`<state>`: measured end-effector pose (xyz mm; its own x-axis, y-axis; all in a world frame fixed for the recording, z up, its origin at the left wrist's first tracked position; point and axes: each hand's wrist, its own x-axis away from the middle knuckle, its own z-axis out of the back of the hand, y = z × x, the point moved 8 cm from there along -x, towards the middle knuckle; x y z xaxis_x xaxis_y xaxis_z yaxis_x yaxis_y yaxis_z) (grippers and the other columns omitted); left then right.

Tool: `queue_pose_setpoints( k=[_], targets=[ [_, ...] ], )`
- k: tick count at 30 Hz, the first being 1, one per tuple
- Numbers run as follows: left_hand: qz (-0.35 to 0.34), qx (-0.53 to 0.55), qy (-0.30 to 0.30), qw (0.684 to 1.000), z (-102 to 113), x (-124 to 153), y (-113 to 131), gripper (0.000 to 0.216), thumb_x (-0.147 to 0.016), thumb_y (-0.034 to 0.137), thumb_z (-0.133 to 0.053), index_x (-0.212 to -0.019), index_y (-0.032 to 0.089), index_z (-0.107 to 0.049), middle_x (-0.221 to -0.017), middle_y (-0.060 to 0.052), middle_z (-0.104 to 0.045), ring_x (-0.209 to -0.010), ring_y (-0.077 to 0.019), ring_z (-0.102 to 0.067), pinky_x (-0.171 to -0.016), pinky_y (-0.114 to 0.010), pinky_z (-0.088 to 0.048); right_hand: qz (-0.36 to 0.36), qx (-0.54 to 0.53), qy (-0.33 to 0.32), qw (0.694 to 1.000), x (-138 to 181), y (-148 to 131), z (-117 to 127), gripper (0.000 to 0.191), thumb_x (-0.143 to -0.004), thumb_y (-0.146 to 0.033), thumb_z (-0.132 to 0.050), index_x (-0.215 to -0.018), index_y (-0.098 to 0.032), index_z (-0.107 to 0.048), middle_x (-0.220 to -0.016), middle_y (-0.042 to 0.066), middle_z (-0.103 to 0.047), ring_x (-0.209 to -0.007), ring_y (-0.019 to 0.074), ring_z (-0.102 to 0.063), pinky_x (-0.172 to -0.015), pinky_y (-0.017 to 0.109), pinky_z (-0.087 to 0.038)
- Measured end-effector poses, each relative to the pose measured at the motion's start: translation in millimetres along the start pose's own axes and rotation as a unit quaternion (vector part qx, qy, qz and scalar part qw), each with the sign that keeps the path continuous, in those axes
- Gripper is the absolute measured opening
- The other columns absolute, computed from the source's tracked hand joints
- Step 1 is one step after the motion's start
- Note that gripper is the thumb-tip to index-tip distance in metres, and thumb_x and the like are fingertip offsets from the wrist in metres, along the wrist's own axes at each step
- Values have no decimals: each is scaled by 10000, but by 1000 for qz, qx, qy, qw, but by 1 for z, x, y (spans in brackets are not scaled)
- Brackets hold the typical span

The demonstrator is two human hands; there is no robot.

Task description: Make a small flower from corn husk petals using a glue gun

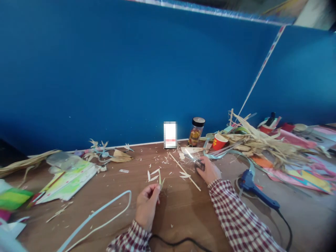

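Observation:
Between the thumb and fingers of my left hand [147, 204] is a thin pale-green husk strip [160, 177], its pointed ends sticking up. My right hand [210, 170] is closed over the dark handles of a pair of scissors [190, 154], whose bright blades point away to the upper left. Between the hands a thin stick [193, 182] lies slantwise, with small pale leaf-shaped pieces [185, 174] across it. More cut leaf pieces [153, 176] rest just beyond my left hand. Pale scraps [164, 160] are scattered further back on the brown table [181, 220].
A blue glue gun [258, 192] with a black cord lies right of my right arm. Behind stand a black-lidded jar [196, 132] and a red paper cup [219, 141]. Dry husks [252, 140] pile up at right. A painted sheet [70, 180] and a looped pale-blue strip [101, 210] lie left.

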<state>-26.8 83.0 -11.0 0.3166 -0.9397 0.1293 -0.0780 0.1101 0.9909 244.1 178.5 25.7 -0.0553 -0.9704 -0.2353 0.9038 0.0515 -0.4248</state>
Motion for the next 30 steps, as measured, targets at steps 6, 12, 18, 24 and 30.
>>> queue_pose_setpoints(
  k=[6, 12, 18, 24, 30],
  targets=[
    [-34, -34, 1, 999, -4, 4, 3, 298, -652, 426, -605, -746, 144, -625, -474, 50, -487, -423, -90, -433, -419, -190, -353, 5, 67, 3, 998, -5, 6, 8, 157, -701, -282, -589, -841, -235, -642, -823, 55, -641, -839, 221, -556, -683, 295, -386],
    [-26, -33, 12, 999, -6, 0, 4, 322, -632, 440, -617, -746, 139, -630, -475, 50, -489, -420, -96, -433, -422, -199, -362, 45, 46, -61, 996, -12, 11, 0, 110, -666, -222, -617, -754, -217, -684, -742, 45, -637, -647, 169, -572, -585, 258, -391],
    [-42, -22, 15, 999, -6, 2, 4, 304, -650, 432, -605, -736, 141, -623, -500, 43, -497, -422, -90, -427, -413, -193, -349, 31, -8, 12, 999, 1, -7, 13, 257, -819, -258, -415, -936, -177, -629, -916, 90, -644, -798, 201, -583, -695, 300, -423],
    [-56, -60, -15, 997, -10, 9, 7, 267, -667, 407, -593, -721, 146, -617, -518, 25, -533, -426, -99, -431, -411, -196, -353, 95, -366, -109, 919, 55, -96, -8, 248, -808, -350, -454, -905, -171, -595, -769, 35, -642, -668, 143, -580, -590, 235, -462],
    [-72, -86, -39, 993, -15, 14, 9, 240, -675, 391, -586, -722, 162, -642, -628, -26, -631, -542, -151, -530, -497, -224, -398, 82, -402, -200, 890, 77, -114, -34, 202, -749, -327, -540, -851, -166, -606, -752, 24, -638, -654, 130, -566, -581, 221, -447]
  ],
)
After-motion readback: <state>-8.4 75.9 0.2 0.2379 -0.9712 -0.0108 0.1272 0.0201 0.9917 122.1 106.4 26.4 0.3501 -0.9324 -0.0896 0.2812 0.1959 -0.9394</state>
